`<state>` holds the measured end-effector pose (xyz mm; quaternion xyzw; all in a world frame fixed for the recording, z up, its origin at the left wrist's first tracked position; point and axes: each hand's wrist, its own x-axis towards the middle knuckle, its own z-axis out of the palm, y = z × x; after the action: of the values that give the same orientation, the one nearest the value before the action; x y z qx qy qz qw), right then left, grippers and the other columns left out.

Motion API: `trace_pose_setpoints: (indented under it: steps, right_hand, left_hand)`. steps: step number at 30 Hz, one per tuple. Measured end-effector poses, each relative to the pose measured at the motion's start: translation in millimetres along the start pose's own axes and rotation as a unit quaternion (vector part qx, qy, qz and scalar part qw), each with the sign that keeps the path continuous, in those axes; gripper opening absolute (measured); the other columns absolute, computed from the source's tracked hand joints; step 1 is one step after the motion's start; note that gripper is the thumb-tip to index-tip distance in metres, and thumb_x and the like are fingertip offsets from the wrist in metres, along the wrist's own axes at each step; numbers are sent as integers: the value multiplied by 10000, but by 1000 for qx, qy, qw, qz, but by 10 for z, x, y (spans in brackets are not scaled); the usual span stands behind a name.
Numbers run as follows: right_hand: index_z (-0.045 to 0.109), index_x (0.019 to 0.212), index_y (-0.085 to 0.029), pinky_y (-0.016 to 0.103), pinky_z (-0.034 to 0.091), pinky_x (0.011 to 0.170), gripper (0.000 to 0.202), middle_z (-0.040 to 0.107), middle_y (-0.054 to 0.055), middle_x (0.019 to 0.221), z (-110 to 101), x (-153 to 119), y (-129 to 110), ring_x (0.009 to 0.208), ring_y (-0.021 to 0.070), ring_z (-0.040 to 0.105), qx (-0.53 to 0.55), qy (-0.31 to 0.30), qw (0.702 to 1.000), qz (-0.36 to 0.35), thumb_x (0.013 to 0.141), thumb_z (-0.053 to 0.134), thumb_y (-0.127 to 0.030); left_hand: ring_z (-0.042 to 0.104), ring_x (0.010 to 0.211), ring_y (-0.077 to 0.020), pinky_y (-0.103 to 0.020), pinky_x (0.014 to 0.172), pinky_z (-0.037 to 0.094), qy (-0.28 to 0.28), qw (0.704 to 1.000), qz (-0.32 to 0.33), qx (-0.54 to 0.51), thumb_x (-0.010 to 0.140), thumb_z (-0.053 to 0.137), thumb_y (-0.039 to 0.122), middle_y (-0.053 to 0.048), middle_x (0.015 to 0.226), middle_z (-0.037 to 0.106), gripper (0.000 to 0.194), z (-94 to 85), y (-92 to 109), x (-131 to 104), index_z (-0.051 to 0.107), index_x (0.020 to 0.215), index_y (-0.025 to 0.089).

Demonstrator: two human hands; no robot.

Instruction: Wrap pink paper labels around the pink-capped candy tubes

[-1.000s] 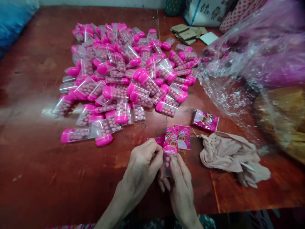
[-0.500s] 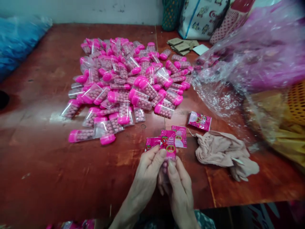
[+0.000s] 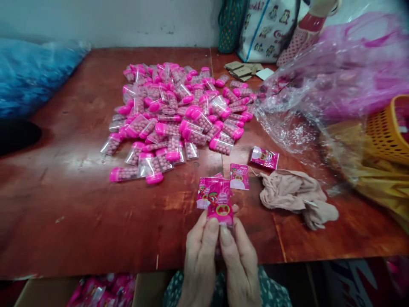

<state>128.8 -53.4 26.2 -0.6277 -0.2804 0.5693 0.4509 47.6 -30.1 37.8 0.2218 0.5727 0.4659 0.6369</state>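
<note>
The pink-sleeved container (image 3: 220, 207) is held just inside the near edge of the red-brown table (image 3: 96, 226), and I'm reading the clock from there. A broad stretch of wood gives moving room at nine o'clock. The blue bag (image 3: 35, 79) fills ten, and a sprawling heap of pink-capped tubes (image 3: 172, 117) lies at eleven, well apart. Between two and three, the crumpled cloth (image 3: 297, 194) narrows the space. The left hand (image 3: 200, 256) and right hand (image 3: 239, 256) are closed, thumbs side by side, pinching the container's lower end. A small printed card (image 3: 239, 176) lies at one.
</note>
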Motion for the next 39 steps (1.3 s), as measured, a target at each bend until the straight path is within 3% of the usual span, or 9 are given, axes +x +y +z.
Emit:
trace_pose_setpoints:
  steps: [3, 7, 13, 20, 24, 29, 34, 37, 39]
  right_hand:
    - [607, 1081, -197, 269, 512, 671, 367, 652, 50, 832, 69, 93, -93, 804, 206, 611, 6, -48, 999, -6, 790, 598, -421]
    - [644, 958, -178, 270, 504, 650, 326, 633, 38, 781, 98, 132, -159, 719, 187, 591, -33, -119, 992, -24, 723, 661, -403]
    - [653, 918, -219, 256, 496, 589, 256, 608, 11, 676, 145, 27, -169, 632, 175, 581, -54, -121, 990, -55, 757, 616, -415]
    - [583, 1166, -190, 259, 519, 647, 441, 648, 44, 763, 124, -153, -167, 620, 165, 596, -95, -113, 987, -64, 807, 550, -446]
    - [611, 1083, -187, 246, 509, 581, 400, 626, 47, 752, 159, -96, -135, 599, 156, 560, -78, -130, 986, -67, 801, 557, -466]
    - [562, 807, -169, 164, 372, 422, 213, 457, -51, 553, 187, 150, -159, 450, 62, 396, 53, -224, 973, 1, 825, 570, -381]
    - [447, 729, -188, 143, 219, 280, 367, 325, -120, 390, 202, 177, -61, 273, 26, 189, 255, -328, 901, 124, 855, 443, -533]
    - [506, 772, -167, 165, 255, 314, 437, 391, -82, 447, 141, 157, -37, 314, 47, 275, 130, -323, 933, 89, 867, 371, -572]
    - [545, 783, -163, 190, 333, 413, 404, 479, -32, 547, 62, 173, -70, 438, 80, 406, -12, -240, 971, -7, 885, 385, -520]
  left_hand:
    - [644, 854, -223, -321, 753, 504, -31, 992, -44, -111, 835, 511, 384, -112, 950, 699, 347, 66, 148, 64, 647, 1043, 142]
    - [641, 860, -245, -357, 764, 499, -76, 984, -15, -163, 857, 421, 484, -154, 958, 690, 467, -26, 179, 128, 666, 998, 113]
    - [630, 917, -248, -357, 824, 472, -59, 987, -2, -149, 865, 462, 314, -121, 956, 697, 304, -42, 199, 116, 688, 933, 124]
    - [661, 825, -262, -360, 755, 505, -35, 984, -58, -168, 822, 506, 366, -105, 744, 715, 309, 11, 202, -60, 683, 915, 131]
    - [659, 832, -262, -353, 752, 511, -20, 978, -59, -201, 812, 526, 358, -101, 755, 717, 292, -20, 166, -52, 686, 909, 133]
    - [652, 824, -249, -339, 728, 517, -45, 979, -33, -198, 797, 556, 411, -127, 911, 703, 385, -82, 113, 21, 648, 1047, 134]
    - [642, 671, -201, -244, 512, 492, -76, 977, -33, -196, 689, 668, 469, -110, 838, 694, 444, -129, 118, 101, 660, 994, 146]
    - [599, 548, -136, -185, 421, 433, -56, 978, -12, -199, 550, 790, 397, -82, 782, 680, 430, -139, 160, 168, 660, 863, 132]
    - [569, 494, -93, -151, 403, 406, -12, 980, 15, -197, 547, 807, 296, -39, 736, 668, 396, -144, 172, 201, 636, 876, 154]
